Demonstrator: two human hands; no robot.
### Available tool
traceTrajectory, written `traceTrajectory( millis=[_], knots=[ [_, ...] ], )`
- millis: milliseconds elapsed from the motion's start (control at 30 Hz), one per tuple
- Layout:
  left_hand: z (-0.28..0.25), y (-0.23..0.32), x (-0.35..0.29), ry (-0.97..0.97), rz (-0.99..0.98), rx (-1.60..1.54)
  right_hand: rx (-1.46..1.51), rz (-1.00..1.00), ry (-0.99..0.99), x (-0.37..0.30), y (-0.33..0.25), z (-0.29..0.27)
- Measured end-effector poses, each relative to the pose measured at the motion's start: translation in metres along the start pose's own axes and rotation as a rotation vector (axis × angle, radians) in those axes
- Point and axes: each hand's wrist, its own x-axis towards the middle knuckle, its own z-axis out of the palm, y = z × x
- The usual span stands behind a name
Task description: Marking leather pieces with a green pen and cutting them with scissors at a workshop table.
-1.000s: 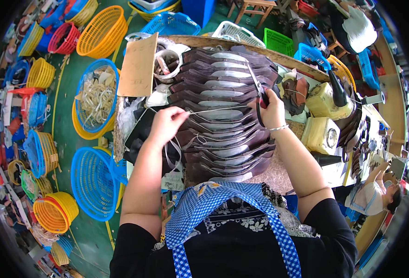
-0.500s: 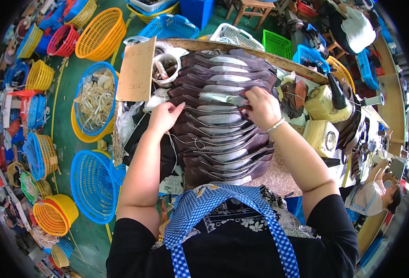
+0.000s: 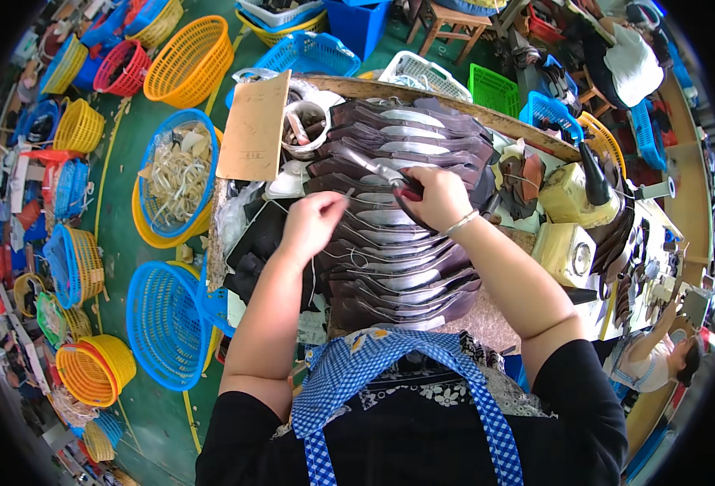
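A long row of dark brown shaped leather pieces (image 3: 410, 217), overlapping and showing pale grey curved strips, lies on the bench before me. My right hand (image 3: 441, 199) is closed around a plier-like metal tool (image 3: 386, 173) with dark red handles; its tip points left over the row. I cannot make out whether its jaws are apart. At the row's left edge my left hand (image 3: 313, 224) is closed in a pinch, with a small pale end, apparently thread, poking out from its fingertips. Thin white thread (image 3: 359, 260) loops over the pieces below that hand.
A brown cardboard sheet (image 3: 253, 128) and a white tub (image 3: 307, 128) of small items stand at the bench's far left. Yellowish blocks (image 3: 564, 253) sit to the right. Blue baskets (image 3: 167, 324) crowd the left floor. Another person (image 3: 653, 360) works at far right.
My right hand has moved slightly left, and the metal tool in it now shows plainly over the row. My left hand has shifted right and a little down. The whole view has shifted slightly.
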Motion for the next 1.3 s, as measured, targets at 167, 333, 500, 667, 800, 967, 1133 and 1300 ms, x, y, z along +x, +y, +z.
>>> traceTrajectory(
  millis=[167,333,500,667,800,967,1133,1300],
  knots=[
    [0.029,0.04,-0.003,-0.212,-0.014,-0.096,0.831,0.172,-0.03,-0.009,0.023,0.02],
    [0.001,-0.007,0.012,-0.101,-0.005,-0.147,0.557,0.293,0.31,-0.019,0.068,-0.003],
    [0.003,-0.027,0.04,-0.021,-0.048,0.292,0.063,0.332,0.37,-0.019,0.067,0.012],
    [0.019,-0.03,0.054,0.128,-0.078,0.645,-0.11,0.3,0.29,-0.01,0.056,0.006],
    [0.005,-0.028,0.049,0.042,-0.172,0.459,-0.139,-0.043,0.317,-0.013,0.069,-0.014],
    [-0.002,-0.026,0.041,-0.12,-0.365,-0.141,-0.441,-0.496,0.255,0.011,0.034,-0.011],
    [0.003,-0.043,0.035,-0.007,-0.199,0.061,-0.546,-0.528,0.102,0.028,0.012,0.009],
    [0.0,-0.032,0.029,0.056,-0.144,0.112,-0.489,-0.362,0.107,0.019,0.02,0.004]
  ],
)
